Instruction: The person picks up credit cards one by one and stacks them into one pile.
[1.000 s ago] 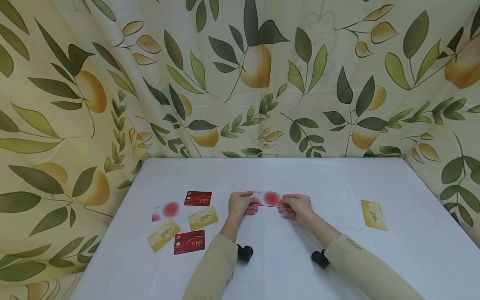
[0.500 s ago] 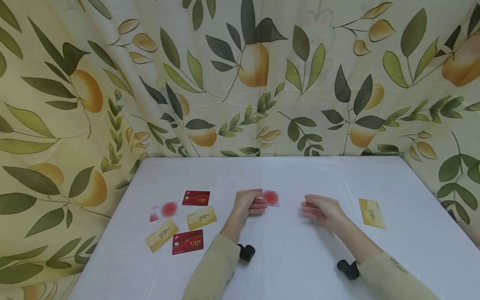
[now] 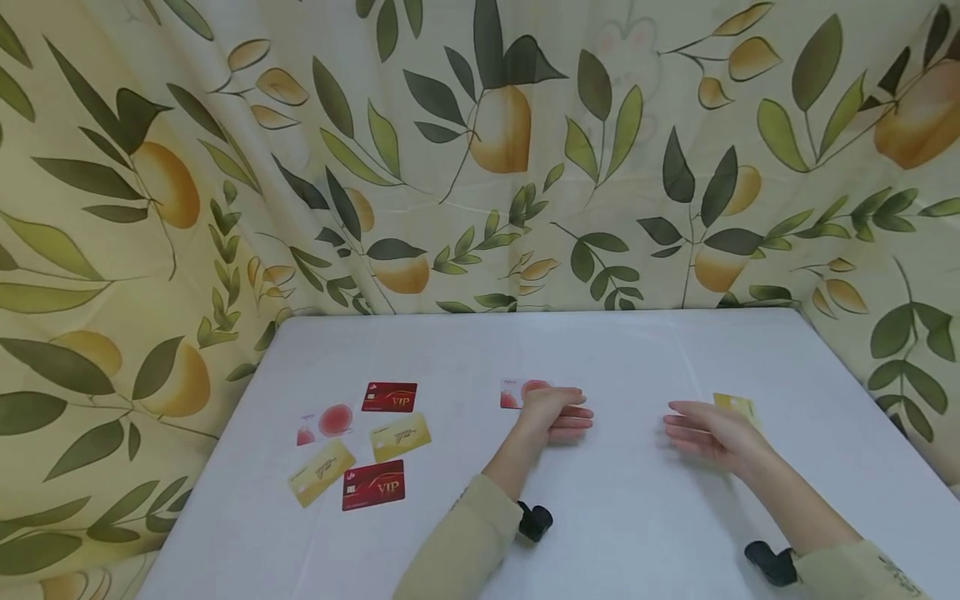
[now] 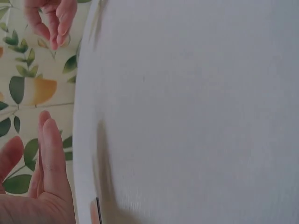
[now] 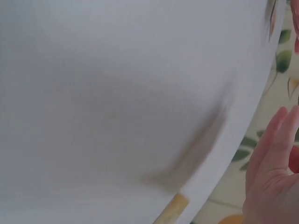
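From my station, I have the left sleeve and right sleeve closest, each with a black device at the wrist. Near the left edge of the white surface I count five flat cards: a red VIP card nearest, a slanted yellow card just beside it, then a second yellow card, a pink-and-white card and a farther red VIP card. I see the left hand hanging above the surface, fingers straight, thumb spread wide. The right hand, nearer the right edge, hovers with its fingers extended too. Behind the left hand, partly covered, the middle pink-and-white card lies toward the far edge; behind the right hand, partly covered too, lies the right-side yellow card. Past the far edge hangs a leaf-and-fruit-printed cloth.
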`<state>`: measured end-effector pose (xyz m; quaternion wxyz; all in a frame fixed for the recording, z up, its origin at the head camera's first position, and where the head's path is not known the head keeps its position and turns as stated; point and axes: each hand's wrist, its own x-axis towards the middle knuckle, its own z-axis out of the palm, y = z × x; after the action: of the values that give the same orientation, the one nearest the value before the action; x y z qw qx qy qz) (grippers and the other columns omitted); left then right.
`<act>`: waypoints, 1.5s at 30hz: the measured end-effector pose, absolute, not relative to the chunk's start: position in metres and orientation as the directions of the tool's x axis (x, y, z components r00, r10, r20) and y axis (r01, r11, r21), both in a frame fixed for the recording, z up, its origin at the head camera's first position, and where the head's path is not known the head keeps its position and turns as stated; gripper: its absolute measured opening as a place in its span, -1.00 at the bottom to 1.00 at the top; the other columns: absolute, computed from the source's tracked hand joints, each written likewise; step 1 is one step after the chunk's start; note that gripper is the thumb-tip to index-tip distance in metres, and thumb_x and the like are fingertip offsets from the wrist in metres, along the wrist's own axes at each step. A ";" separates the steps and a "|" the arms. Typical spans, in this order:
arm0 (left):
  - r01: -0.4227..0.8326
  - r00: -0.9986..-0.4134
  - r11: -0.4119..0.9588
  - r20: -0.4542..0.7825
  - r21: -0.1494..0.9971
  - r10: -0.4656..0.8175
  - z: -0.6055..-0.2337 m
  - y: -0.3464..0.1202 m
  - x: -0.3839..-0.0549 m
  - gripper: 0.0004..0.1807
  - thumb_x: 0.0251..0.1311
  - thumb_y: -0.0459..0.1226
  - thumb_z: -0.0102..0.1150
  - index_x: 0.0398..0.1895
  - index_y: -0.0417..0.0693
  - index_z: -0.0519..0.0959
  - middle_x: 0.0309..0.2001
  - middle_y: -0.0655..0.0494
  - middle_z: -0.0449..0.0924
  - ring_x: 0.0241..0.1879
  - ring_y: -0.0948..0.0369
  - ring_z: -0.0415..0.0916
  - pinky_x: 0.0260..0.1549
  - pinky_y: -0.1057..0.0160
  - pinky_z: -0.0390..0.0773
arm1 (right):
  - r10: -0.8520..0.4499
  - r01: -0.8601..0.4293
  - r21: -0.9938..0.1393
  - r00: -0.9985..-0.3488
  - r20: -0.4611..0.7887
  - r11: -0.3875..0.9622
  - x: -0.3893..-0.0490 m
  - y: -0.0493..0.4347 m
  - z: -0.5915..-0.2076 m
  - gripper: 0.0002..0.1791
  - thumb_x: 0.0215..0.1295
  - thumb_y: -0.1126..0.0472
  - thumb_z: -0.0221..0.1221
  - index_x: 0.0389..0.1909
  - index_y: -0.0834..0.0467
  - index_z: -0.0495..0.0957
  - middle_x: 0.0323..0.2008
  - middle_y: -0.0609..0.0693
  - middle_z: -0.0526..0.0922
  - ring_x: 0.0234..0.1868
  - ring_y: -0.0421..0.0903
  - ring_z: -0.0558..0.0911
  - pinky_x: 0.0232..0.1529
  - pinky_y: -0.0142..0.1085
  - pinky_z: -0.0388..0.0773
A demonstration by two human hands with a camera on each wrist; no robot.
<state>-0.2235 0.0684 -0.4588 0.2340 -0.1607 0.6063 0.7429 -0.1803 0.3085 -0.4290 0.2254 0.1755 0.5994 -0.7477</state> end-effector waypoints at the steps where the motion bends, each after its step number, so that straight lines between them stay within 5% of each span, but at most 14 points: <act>1: -0.544 -0.838 -0.159 -0.523 0.824 0.157 -0.459 0.073 -0.222 -0.79 0.06 -0.29 0.23 -0.22 -0.15 0.61 -0.45 -0.10 0.66 -0.45 0.06 0.65 -0.40 0.14 0.65 | -0.124 0.548 -0.817 -0.837 -0.534 -0.181 -0.180 0.314 -0.428 -0.85 0.29 0.17 0.09 -0.45 -0.02 0.58 -0.39 -0.04 0.66 -0.31 -0.09 0.68 -0.19 -0.25 0.61; 19: -0.600 -0.775 -0.208 -0.496 0.773 0.392 -0.466 0.135 -0.212 -0.75 0.11 -0.33 0.18 -0.12 -0.18 0.55 -0.33 -0.15 0.62 -0.25 -0.01 0.62 -0.24 -0.04 0.60 | -0.151 0.590 -0.768 -0.807 -0.571 -0.250 -0.180 0.398 -0.434 -0.77 0.32 0.12 0.05 -0.47 -0.07 0.64 -0.38 -0.03 0.66 -0.29 -0.08 0.67 -0.16 -0.30 0.60; 34: -0.543 -0.828 -0.310 -0.437 0.780 0.350 -0.474 0.182 -0.209 -0.71 0.12 -0.32 0.15 -0.08 -0.23 0.53 -0.26 -0.20 0.57 -0.16 -0.09 0.57 -0.19 -0.10 0.56 | -0.214 0.598 -0.648 -0.790 -0.574 -0.472 -0.177 0.448 -0.449 -0.71 0.36 0.18 -0.01 -0.46 0.07 0.65 -0.34 0.04 0.66 -0.25 -0.03 0.67 -0.05 -0.20 0.56; 45: -0.555 -0.819 -0.330 -0.435 0.763 0.374 -0.477 0.205 -0.207 -0.67 0.15 -0.27 0.13 -0.03 -0.20 0.52 -0.13 -0.28 0.54 -0.07 -0.12 0.51 -0.10 -0.14 0.51 | -0.159 0.599 -0.628 -0.774 -0.613 -0.496 -0.173 0.463 -0.456 -0.69 0.34 0.10 0.02 -0.53 0.06 0.64 -0.40 0.04 0.68 -0.30 0.01 0.67 -0.08 -0.09 0.57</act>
<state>-0.2068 0.2045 -0.4772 0.2867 -0.0902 0.5029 0.8104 -0.1729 0.4626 -0.4564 0.2287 0.2464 0.4468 -0.8290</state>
